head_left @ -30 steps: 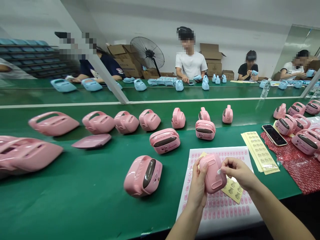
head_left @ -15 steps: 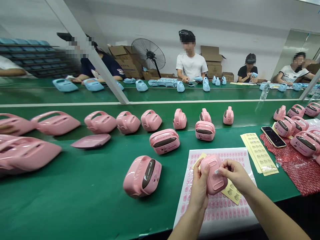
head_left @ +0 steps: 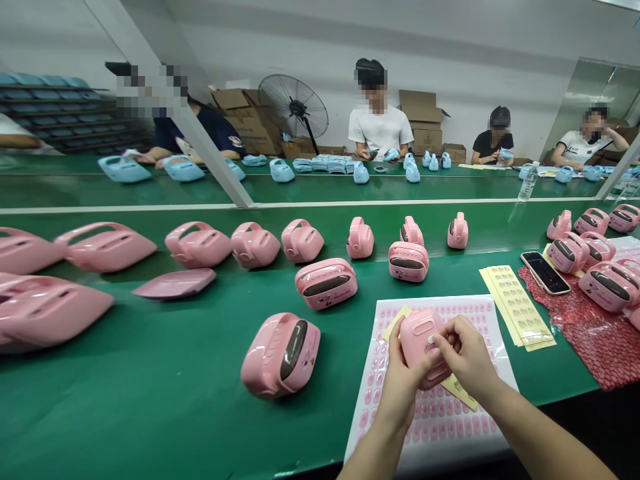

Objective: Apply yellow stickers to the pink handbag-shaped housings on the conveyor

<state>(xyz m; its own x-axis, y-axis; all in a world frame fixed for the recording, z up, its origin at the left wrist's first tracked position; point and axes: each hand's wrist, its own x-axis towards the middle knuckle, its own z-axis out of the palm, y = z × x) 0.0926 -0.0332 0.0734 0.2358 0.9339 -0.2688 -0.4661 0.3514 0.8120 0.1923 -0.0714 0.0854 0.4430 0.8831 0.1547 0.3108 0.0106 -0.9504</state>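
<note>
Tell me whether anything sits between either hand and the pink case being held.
Nothing visible does. The left hand grips the pink case directly, and the right hand presses its fingertips onto the case's face above the sticker sheet.

I see my left hand gripping a pink casing above a white sticker sheet on the green bench, with my right hand pressing fingertips against its back. A finished pink unit lies just left of the sheet. A phone rests near yellow backing sheets.
</note>
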